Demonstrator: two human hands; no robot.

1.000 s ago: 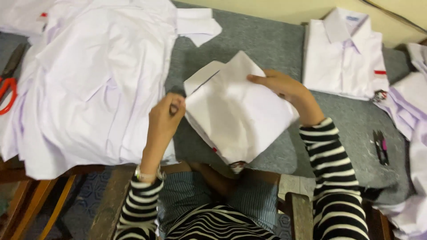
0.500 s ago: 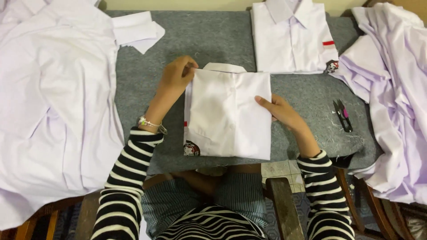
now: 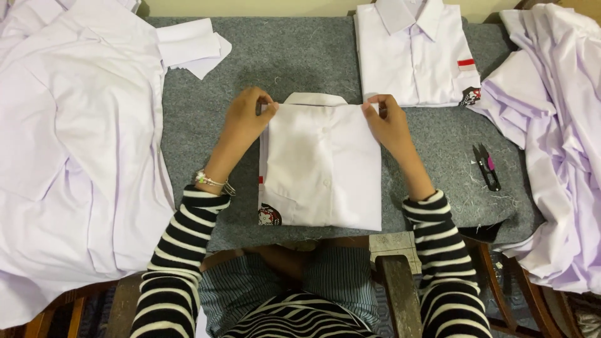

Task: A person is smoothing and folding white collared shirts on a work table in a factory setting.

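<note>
Far left, a big heap of loose white cotton shirts point(image 3: 69, 156) sprawls over the edge of the grey felt-covered counter point(image 3: 300, 56), none of them folded, so by the look of it plenty of work is left on that side. Just right of the heap, near the far edge, lie a few flat white fabric pieces point(image 3: 191, 47). Now to the middle: the left hand point(image 3: 247, 119), a beaded bracelet on its wrist, is pinching the top left corner of the folded white shirt with a small dark badge at its lower left point(image 3: 322, 169), thumb and fingers closed on the cloth. That shirt lies flat on the counter directly in front of the person, between the two striped sleeves, already a tidy rectangle with its collar peeking out at the far edge; the fold looks nearly finished, with only the top edge being squared up, as far as one can judge. The right hand point(image 3: 388, 122) mirrors the left, fingers nipped on the top right corner, so both hands sit at the far corners and the body of the shirt runs back toward the person. Beyond, at the far edge, a neatly folded white collared shirt with a red stripe on its pocket point(image 3: 416, 53) lies finished. Further right, small black thread snips with a pink touch point(image 3: 487, 166) rest on the felt, well apart from the hands, and a second pile of rumpled white shirts point(image 3: 557, 138) drapes off the right end.
</note>
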